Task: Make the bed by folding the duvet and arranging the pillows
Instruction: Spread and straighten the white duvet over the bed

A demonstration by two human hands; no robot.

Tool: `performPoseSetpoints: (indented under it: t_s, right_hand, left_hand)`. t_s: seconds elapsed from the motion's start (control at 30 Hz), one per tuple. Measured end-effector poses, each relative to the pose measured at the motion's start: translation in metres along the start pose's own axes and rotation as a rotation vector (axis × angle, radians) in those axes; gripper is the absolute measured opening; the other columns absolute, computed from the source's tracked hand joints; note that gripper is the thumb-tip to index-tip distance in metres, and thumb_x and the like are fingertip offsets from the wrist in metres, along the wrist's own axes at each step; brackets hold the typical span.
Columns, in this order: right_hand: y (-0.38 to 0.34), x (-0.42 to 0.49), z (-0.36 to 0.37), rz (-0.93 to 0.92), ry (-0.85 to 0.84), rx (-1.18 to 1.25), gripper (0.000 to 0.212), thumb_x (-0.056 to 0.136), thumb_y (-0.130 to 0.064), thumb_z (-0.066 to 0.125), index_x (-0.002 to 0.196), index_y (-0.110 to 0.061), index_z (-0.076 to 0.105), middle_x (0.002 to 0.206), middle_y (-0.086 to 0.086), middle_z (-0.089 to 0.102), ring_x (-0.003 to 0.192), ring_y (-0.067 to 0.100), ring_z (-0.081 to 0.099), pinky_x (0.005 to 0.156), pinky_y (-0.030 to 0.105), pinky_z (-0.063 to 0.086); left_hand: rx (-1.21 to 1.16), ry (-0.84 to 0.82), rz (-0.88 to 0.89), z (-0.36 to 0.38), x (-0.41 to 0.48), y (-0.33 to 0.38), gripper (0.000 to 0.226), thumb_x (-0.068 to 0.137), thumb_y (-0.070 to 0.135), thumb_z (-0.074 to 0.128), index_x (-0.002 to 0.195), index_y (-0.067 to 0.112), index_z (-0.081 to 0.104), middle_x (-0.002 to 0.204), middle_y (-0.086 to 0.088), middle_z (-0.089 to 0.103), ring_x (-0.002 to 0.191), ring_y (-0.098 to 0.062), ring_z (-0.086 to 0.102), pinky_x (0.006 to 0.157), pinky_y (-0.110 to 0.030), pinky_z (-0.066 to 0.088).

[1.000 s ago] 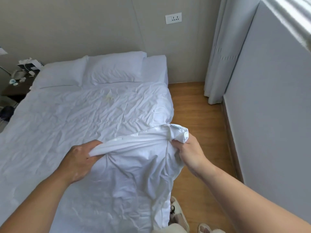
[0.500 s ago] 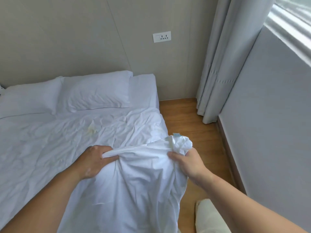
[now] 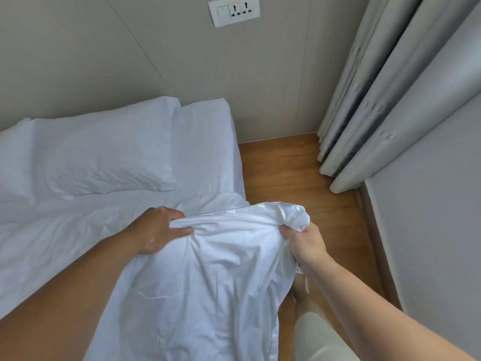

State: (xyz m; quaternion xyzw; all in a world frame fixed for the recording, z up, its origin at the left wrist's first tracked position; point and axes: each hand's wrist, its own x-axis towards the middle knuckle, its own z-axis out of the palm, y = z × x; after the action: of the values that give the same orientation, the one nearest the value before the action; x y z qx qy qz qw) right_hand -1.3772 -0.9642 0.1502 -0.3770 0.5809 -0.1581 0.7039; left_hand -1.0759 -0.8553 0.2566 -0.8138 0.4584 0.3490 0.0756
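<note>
A white duvet (image 3: 208, 282) covers the bed, and its near right corner is lifted off the mattress. My left hand (image 3: 158, 230) grips the duvet's edge, fingers curled into the cloth. My right hand (image 3: 304, 246) grips the bunched corner over the bed's right side. Two white pillows lie side by side at the head of the bed: one pillow (image 3: 104, 155) in full view, the other pillow (image 3: 14, 162) cut off by the left edge. A strip of the white sheet (image 3: 205, 147) shows to the right of them.
A wooden floor (image 3: 283, 173) runs along the bed's right side. Grey curtains (image 3: 385, 95) hang at the far right, beside a grey wall (image 3: 429, 217). A wall socket (image 3: 234, 10) sits above the bed head. My leg (image 3: 312, 332) stands beside the bed.
Both hands have carried the gripped duvet corner towards the pillows. The view has moved closer to the head of the bed, and the bedside table has left the frame.
</note>
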Motion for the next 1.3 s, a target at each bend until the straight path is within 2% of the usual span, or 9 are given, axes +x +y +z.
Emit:
performPoseSetpoints:
  t_s: [0.27,0.4,0.6,0.7,0.87,0.97,1.03,1.17,1.3]
  right_hand:
    - [0.053,0.204,0.012,0.250,0.011,-0.180,0.008,0.089,-0.013,0.068,0.089,-0.018,0.074,0.089,0.003,0.075,0.088,0.025,0.071,0.078,0.038,0.056]
    - [0.113,0.259,0.025,0.433,0.015,-0.234,0.020,0.082,-0.034,0.071,0.094,-0.018,0.069,0.091,0.005,0.073,0.083,0.024,0.069,0.074,0.040,0.056]
    - [0.152,0.317,0.050,0.445,0.065,-0.318,0.023,0.095,-0.034,0.066,0.083,-0.017,0.056,0.080,-0.001,0.059,0.070,0.013,0.055,0.056,0.028,0.039]
    - [0.155,0.338,0.069,0.373,0.057,-0.404,0.028,0.092,-0.042,0.066,0.094,-0.015,0.058,0.091,0.001,0.063,0.083,0.020,0.062,0.067,0.031,0.047]
    - [0.137,0.336,0.099,0.097,-0.005,-0.754,0.064,0.090,-0.034,0.061,0.146,-0.018,0.035,0.132,0.006,0.055,0.124,0.030,0.052,0.088,0.032,0.042]
    - [0.103,0.307,0.133,-0.563,-0.008,-0.865,0.064,0.085,-0.025,0.061,0.145,-0.017,0.044,0.148,0.003,0.048,0.129,0.015,0.043,0.113,0.029,0.033]
    - [0.083,0.284,0.169,-0.855,-0.191,-0.797,0.052,0.086,-0.025,0.061,0.137,-0.015,0.057,0.146,0.004,0.053,0.129,0.013,0.047,0.113,0.024,0.033]
    - [0.097,0.270,0.245,-0.930,-0.599,-0.984,0.056,0.096,-0.045,0.051,0.147,-0.022,0.047,0.154,0.004,0.046,0.142,0.021,0.042,0.119,0.040,0.031]
    - [0.134,0.305,0.265,-0.937,-0.608,-1.331,0.056,0.102,-0.047,0.037,0.156,-0.029,0.033,0.161,-0.001,0.035,0.147,0.018,0.033,0.119,0.046,0.025]
  left_hand:
    - [0.034,-0.193,-0.023,0.068,0.184,-0.038,0.035,0.081,0.055,0.071,0.106,0.033,0.060,0.092,0.009,0.069,0.087,-0.019,0.066,0.074,-0.026,0.047]
    - [0.119,-0.134,-0.201,0.118,0.203,-0.102,0.060,0.087,0.045,0.070,0.138,0.019,0.051,0.130,-0.005,0.063,0.118,-0.029,0.061,0.097,-0.036,0.047]
    - [-0.052,-0.009,-0.540,0.166,0.176,-0.189,0.054,0.086,0.033,0.075,0.135,0.021,0.057,0.127,-0.013,0.067,0.112,-0.039,0.063,0.090,-0.046,0.045]
    - [-0.220,0.106,-0.626,0.196,0.174,-0.197,0.048,0.091,0.026,0.070,0.136,0.015,0.056,0.121,-0.020,0.067,0.110,-0.044,0.062,0.080,-0.045,0.039]
    - [-0.222,0.200,-0.490,0.172,0.176,-0.194,0.024,0.098,0.028,0.062,0.120,0.021,0.065,0.112,-0.016,0.071,0.107,-0.041,0.063,0.083,-0.042,0.041]
    - [-0.182,-0.001,-0.466,0.119,0.188,-0.194,0.017,0.092,0.047,0.062,0.100,0.061,0.065,0.112,-0.004,0.069,0.104,-0.028,0.059,0.083,-0.032,0.036]
    - [-0.128,-0.081,-0.401,0.093,0.203,-0.201,0.005,0.084,0.067,0.059,0.088,0.070,0.061,0.111,0.003,0.066,0.107,-0.024,0.056,0.083,-0.026,0.034]
    - [0.068,-0.094,-0.360,0.103,0.245,-0.236,0.062,0.092,0.066,0.048,0.137,0.024,0.058,0.141,-0.007,0.059,0.130,-0.028,0.053,0.102,-0.033,0.039]
    - [-0.113,0.184,-0.295,0.150,0.239,-0.249,0.046,0.074,0.073,0.058,0.098,0.034,0.059,0.094,0.008,0.068,0.088,-0.022,0.065,0.074,-0.031,0.046]
